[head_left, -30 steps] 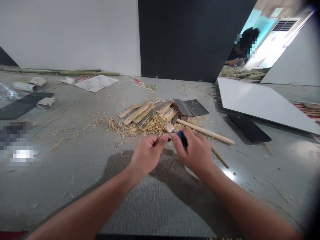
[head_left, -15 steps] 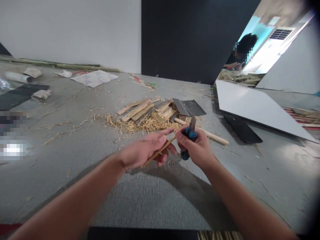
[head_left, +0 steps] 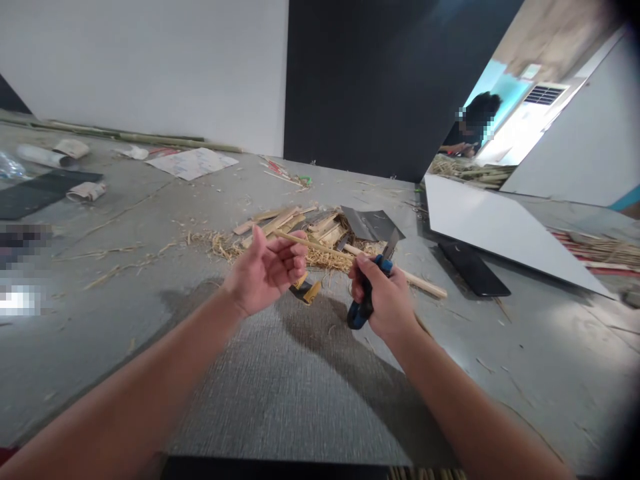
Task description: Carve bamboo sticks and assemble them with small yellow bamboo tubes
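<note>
My right hand (head_left: 387, 297) is wrapped round a knife with a blue and black handle (head_left: 364, 303), its blade (head_left: 391, 245) pointing up. A thin bamboo strip (head_left: 325, 249) runs leftward from this hand's thumb and fingers. My left hand (head_left: 267, 270) is turned palm up, thumb apart and fingers loosely curled, beside the strip's far part. Whether its fingertips touch the strip I cannot tell. Under and between the hands, a yellow and black object (head_left: 307, 291) rests on the grey textured surface (head_left: 290, 387); its kind is unclear.
Ahead lies a heap of curly shavings (head_left: 225, 248) with split bamboo pieces (head_left: 273, 223) and a bent dark sheet (head_left: 373, 223). To the right are a black phone-like slab (head_left: 473, 269) and a white panel (head_left: 500, 227). Another person (head_left: 475, 123) is at the far right.
My left hand has moved left and turned palm up, its fingers off the strip's near part. The strip has swung from slanting toward me to pointing left. The yellow and black object is now uncovered.
</note>
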`<action>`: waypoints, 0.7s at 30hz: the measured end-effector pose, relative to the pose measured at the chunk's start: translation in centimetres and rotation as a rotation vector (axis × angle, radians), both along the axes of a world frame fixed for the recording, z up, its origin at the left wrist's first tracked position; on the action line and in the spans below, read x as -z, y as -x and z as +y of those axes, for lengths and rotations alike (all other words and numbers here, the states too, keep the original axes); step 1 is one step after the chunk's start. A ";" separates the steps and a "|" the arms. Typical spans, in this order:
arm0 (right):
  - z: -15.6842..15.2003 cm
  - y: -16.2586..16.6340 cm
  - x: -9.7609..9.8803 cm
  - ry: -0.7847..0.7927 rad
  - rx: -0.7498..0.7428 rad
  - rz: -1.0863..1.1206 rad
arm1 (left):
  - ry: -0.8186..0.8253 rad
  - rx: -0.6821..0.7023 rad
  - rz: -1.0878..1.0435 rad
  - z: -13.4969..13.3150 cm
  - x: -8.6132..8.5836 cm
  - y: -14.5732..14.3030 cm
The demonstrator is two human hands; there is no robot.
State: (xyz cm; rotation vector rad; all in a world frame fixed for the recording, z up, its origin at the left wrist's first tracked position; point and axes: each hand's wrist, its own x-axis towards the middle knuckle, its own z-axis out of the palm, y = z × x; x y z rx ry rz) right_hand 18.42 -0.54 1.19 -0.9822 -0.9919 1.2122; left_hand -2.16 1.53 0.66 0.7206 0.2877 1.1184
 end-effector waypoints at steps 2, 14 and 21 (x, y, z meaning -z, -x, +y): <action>-0.3 0.1 0.0 -0.001 -0.021 -0.049 | -0.005 -0.070 0.048 -0.3 0.3 -0.8; -3.1 1.1 -1.1 -0.280 -0.224 -0.605 | -0.120 -0.078 0.321 -2.8 0.4 -3.4; -1.9 -0.2 0.0 -0.365 -0.052 -0.682 | -0.114 -0.154 0.321 -2.6 0.0 -3.6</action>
